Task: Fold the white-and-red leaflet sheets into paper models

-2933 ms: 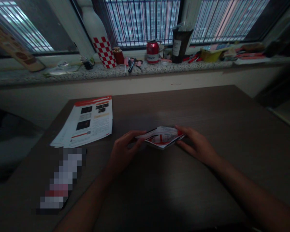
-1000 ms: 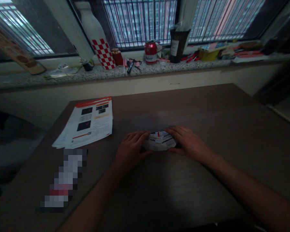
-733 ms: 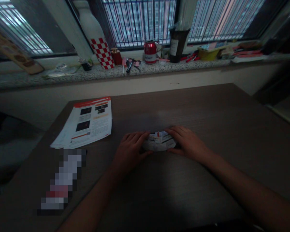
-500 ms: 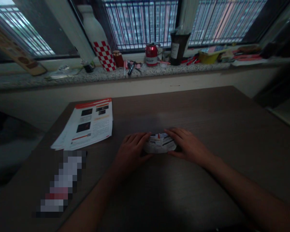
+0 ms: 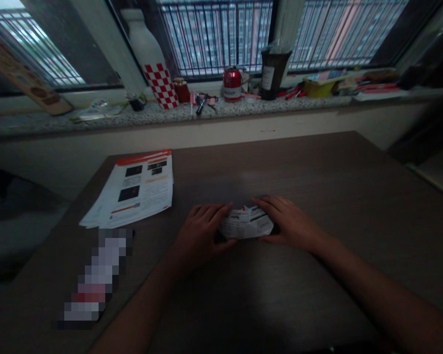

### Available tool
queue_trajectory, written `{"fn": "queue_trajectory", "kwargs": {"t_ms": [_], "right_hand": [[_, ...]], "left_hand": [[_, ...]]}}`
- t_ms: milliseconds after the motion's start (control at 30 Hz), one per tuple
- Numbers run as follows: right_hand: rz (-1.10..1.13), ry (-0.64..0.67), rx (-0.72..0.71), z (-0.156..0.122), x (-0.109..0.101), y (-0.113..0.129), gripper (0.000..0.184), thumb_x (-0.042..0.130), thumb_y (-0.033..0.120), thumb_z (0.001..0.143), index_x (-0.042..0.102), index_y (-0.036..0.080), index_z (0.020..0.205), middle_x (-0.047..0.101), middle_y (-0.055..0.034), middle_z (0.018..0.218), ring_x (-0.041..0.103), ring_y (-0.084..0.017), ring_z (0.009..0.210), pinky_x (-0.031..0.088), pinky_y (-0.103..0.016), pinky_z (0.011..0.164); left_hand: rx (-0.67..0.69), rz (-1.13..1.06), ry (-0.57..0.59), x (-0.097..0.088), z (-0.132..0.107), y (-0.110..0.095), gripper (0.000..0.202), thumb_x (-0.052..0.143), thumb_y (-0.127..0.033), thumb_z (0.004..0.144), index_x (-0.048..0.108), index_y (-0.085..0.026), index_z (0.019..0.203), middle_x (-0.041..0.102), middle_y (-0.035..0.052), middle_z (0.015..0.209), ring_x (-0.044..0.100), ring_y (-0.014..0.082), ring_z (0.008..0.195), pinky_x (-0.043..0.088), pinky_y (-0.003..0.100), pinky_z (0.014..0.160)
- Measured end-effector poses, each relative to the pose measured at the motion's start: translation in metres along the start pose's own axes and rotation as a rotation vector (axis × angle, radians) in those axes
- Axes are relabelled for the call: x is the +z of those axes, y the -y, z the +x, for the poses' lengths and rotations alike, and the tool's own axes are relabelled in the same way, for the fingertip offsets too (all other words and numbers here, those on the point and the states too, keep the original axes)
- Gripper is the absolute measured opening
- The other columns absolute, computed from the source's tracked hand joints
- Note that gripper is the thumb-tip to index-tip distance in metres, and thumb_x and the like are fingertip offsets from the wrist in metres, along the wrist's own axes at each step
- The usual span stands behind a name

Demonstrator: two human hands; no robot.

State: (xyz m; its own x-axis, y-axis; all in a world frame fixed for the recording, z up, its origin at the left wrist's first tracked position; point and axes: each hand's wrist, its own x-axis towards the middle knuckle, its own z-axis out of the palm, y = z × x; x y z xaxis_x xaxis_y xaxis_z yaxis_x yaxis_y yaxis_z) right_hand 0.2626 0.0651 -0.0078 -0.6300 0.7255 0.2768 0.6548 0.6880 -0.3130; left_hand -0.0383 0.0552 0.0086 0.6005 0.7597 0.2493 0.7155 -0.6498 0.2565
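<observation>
A small folded piece of printed paper (image 5: 245,225), white with red and black print, lies on the dark wooden table (image 5: 317,177) between my hands. My left hand (image 5: 203,236) grips its left end, thumb underneath at the front and fingers curled over the top. My right hand (image 5: 290,223) holds the right end, fingers bent over the paper's far edge and thumb along the near edge. Both forearms reach in from the bottom of the view.
A stack of printed sheets (image 5: 136,189) with a red header lies at the table's left. A blurred-out object (image 5: 96,280) lies nearer on the left. The stone windowsill (image 5: 96,118) holds a checked bottle (image 5: 151,54), a red can (image 5: 232,84), a dark cup (image 5: 274,73) and clutter.
The paper, a wider diamond shape held slightly lifted 2.9 s ago, is now folded into a smaller packet. Both hands have closed in on it and shifted slightly toward me.
</observation>
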Motion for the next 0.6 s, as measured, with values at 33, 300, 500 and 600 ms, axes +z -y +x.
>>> {"fn": "queue_trajectory", "kwargs": {"t_ms": [33, 300, 500, 600], "right_hand": [[-0.005, 0.0, 0.0, 0.0, -0.0002, 0.0, 0.093, 0.081, 0.05, 0.085, 0.035, 0.023, 0.162, 0.057, -0.0183, 0.15, 0.056, -0.039, 0.135, 0.05, -0.06, 0.109], [-0.03, -0.008, 0.005, 0.0006, -0.0014, -0.001, 0.087, 0.08, 0.05, 0.085, 0.041, 0.021, 0.158, 0.06, -0.0179, 0.145, 0.059, -0.038, 0.129, 0.052, -0.058, 0.105], [-0.064, -0.016, -0.001, -0.0001, -0.0039, 0.0023, 0.084, 0.079, 0.048, 0.088, 0.041, 0.022, 0.157, 0.06, -0.0173, 0.145, 0.06, -0.038, 0.128, 0.053, -0.057, 0.103], [-0.084, -0.013, 0.004, -0.0001, -0.0046, 0.0037, 0.083, 0.08, 0.047, 0.087, 0.043, 0.02, 0.155, 0.061, -0.0181, 0.143, 0.06, -0.038, 0.127, 0.054, -0.057, 0.102]], "left_hand": [[0.001, 0.005, 0.008, 0.0008, 0.0001, 0.001, 0.087, 0.084, -0.046, 0.083, 0.043, -0.024, 0.157, 0.064, 0.0141, 0.142, 0.06, 0.0363, 0.128, 0.041, 0.053, 0.11], [-0.007, 0.013, -0.009, 0.0066, 0.0013, 0.0025, 0.078, 0.082, -0.037, 0.086, 0.046, -0.024, 0.154, 0.065, 0.0139, 0.142, 0.061, 0.0351, 0.128, 0.044, 0.051, 0.108], [-0.015, 0.019, -0.016, 0.0077, 0.0014, 0.0009, 0.075, 0.082, -0.038, 0.087, 0.047, -0.024, 0.152, 0.065, 0.0138, 0.142, 0.062, 0.0355, 0.128, 0.043, 0.051, 0.108], [-0.02, 0.022, -0.012, 0.0072, 0.0018, 0.0002, 0.076, 0.083, -0.038, 0.087, 0.047, -0.023, 0.152, 0.065, 0.014, 0.141, 0.062, 0.0361, 0.127, 0.043, 0.052, 0.106]]}}
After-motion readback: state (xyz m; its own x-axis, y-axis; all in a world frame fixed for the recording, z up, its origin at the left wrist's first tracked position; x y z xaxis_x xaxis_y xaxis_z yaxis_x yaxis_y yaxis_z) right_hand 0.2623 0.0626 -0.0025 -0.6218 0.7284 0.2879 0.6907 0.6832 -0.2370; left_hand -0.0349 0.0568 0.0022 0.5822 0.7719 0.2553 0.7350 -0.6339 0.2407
